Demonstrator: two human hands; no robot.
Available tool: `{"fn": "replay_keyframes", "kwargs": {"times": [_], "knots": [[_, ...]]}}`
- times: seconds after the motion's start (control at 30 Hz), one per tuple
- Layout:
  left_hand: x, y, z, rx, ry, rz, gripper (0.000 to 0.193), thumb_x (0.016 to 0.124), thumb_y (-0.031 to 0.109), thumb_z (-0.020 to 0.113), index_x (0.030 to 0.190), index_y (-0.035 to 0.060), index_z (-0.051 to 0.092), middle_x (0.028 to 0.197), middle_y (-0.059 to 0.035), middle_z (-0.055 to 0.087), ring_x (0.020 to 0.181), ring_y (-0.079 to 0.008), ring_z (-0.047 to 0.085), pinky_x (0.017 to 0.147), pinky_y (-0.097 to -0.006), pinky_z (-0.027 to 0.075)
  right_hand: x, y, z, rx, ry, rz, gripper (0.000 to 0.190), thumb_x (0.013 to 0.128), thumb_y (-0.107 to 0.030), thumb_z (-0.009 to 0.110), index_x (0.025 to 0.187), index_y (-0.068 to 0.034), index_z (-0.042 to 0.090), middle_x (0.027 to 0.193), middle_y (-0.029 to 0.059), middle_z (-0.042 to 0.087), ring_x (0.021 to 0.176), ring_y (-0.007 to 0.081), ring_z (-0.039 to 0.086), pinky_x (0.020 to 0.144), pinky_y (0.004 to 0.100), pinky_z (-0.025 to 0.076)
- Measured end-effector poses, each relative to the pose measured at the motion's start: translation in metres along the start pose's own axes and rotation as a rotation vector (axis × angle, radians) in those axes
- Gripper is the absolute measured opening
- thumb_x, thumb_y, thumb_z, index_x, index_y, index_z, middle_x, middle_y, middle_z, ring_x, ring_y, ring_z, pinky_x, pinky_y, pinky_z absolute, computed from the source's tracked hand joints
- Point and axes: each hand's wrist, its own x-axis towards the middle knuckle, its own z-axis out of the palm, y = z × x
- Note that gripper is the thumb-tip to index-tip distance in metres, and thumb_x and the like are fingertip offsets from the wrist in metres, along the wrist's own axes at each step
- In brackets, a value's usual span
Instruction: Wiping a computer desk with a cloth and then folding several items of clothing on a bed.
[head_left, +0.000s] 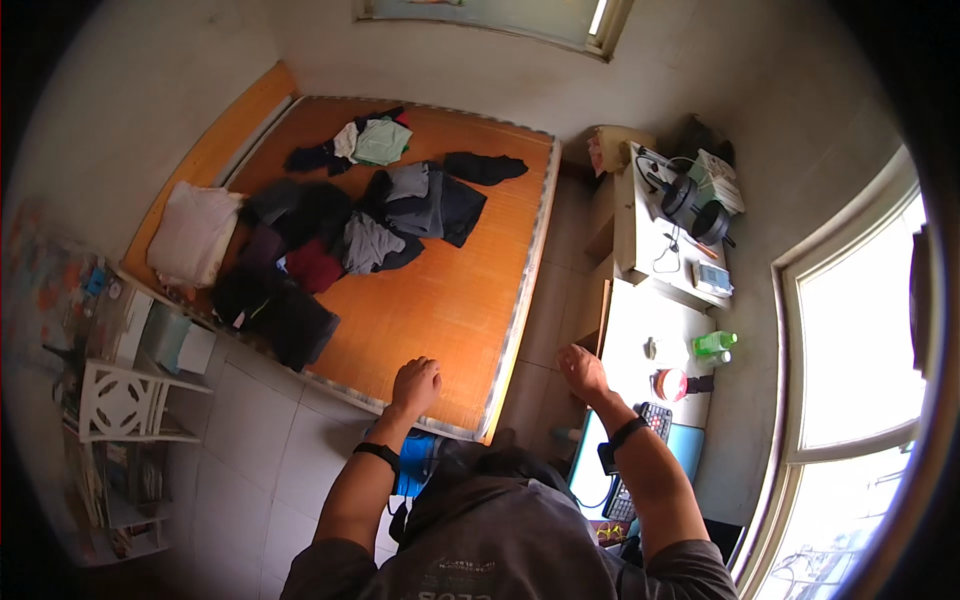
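Observation:
My left hand (416, 384), fingers curled in, hovers at the near edge of a bed with an orange-brown surface (450, 315). No object shows in it. To the right, my right hand (583, 371) is also curled and shows no object; it is beside the white desk (630, 322). Dark clothes (300, 210) lie heaped on the bed's left half, with a dark red garment (313, 266) and a grey garment (369, 244) among them. Grey and black trousers (420, 202) lie toward the middle. Farther back are a pale green garment (383, 141) and a black garment (486, 167).
A pale pillow (193, 229) rests by the wooden headboard (217, 142). The desk bears a green bottle (714, 343), a round red-and-white container (671, 385), a keyboard (655, 420) and dark pans (710, 221). White shelving (124, 401) stands left; a window (855, 322) is right.

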Motion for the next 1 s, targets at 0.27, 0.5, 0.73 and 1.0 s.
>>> {"fn": "replay_keyframes", "kwargs": {"times": [0.27,0.5,0.73,1.0], "knots": [[0.094,0.072,-0.018,0.015,-0.036,0.122,0.015,0.096,0.014,0.073,0.105,0.003,0.072,0.108,-0.0171,0.075,0.104,-0.0382,0.071,0.091,-0.05,0.057,0.04,-0.01,-0.068,-0.02,0.088,-0.119,0.022,0.102,-0.016,0.065,0.121,-0.007,0.074,0.11,0.0171,0.076,0.108,0.0393,0.073,0.096,0.0471,0.059],[0.204,0.176,-0.051,0.028,0.047,0.21,0.014,0.098,0.013,0.072,0.108,0.0025,0.073,0.111,-0.0191,0.075,0.108,-0.0405,0.071,0.094,-0.0504,0.057,0.128,-0.007,-0.148,-0.058,0.133,-0.237,0.021,0.102,-0.015,0.066,0.119,-0.007,0.073,0.112,0.0173,0.076,0.105,0.04,0.074,0.094,0.0483,0.059],[0.313,0.275,-0.081,0.075,0.102,0.305,0.018,0.098,0.014,0.073,0.111,0.0019,0.073,0.11,-0.0191,0.074,0.108,-0.041,0.071,0.095,-0.0505,0.057,0.209,-0.021,-0.224,0.022,0.232,-0.487,0.024,0.102,-0.018,0.066,0.123,-0.008,0.073,0.113,0.0161,0.078,0.105,0.0375,0.076,0.094,0.0466,0.06],[0.363,0.306,-0.126,0.202,0.159,0.432,0.017,0.097,0.015,0.073,0.109,0.0028,0.074,0.109,-0.0177,0.074,0.105,-0.0399,0.072,0.093,-0.0506,0.058,0.23,-0.039,-0.248,-0.03,0.179,-0.533,0.023,0.1,-0.016,0.068,0.121,-0.007,0.07,0.108,0.0137,0.078,0.099,0.0352,0.076,0.087,0.0448,0.06]]}}
